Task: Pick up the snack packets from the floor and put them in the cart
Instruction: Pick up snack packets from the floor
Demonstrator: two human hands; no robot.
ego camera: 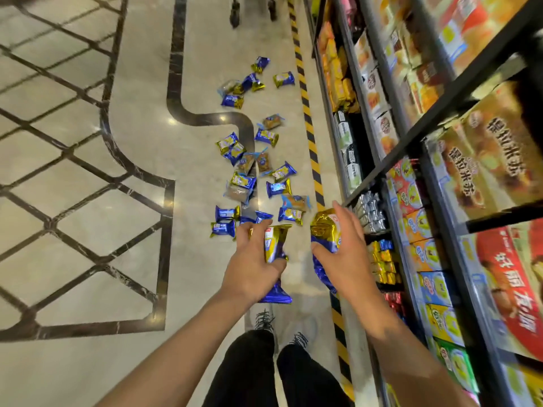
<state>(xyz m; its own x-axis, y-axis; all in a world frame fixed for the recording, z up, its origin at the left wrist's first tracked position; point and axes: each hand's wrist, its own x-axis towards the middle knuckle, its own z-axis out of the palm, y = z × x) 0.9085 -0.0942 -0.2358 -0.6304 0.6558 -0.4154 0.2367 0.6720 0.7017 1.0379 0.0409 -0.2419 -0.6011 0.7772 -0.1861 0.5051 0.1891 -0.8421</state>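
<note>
Polished floor point(88, 177) of pale glossy stone, inlaid with dark veined bands in a lattice and one curving stripe; it carried sharp light reflections. Shelving point(435, 118) of black metal ran down the side beyond the right hand's fingers, stacked with glossy printed cartons, boxes and foil bags; a yellow-and-black hazard strip point(308, 118) ran flat along its foot. Cart wheels point(235, 13), dark and rubbery, stood far ahead of both sets of fingertips at the top edge; the rest of the cart lay out of view.

Scattered snack packets point(255, 171), small pillow-shaped pouches in crinkled blue and gold foil, a few clear-fronted showing brown cake, lay strewn on the floor from just past the fingertips to well ahead; some overlapped, some lay apart.

Left hand point(252, 265) held out palm down, fingers curled round a held packet point(274, 242), gold foil with a blue crimped end hanging below the palm; a second blue end may have been bunched with it, could not tell. Right hand point(343, 254) gripped a crumpled gold-and-blue bundle point(324, 233), thumb pinching its near side, fingers wrapped over the far side; blue foil trailed beneath the wrist. The two held lots sat just beside each other, not touching.

Black trousers and laced pale shoes point(264, 321) showed below the arms.
</note>
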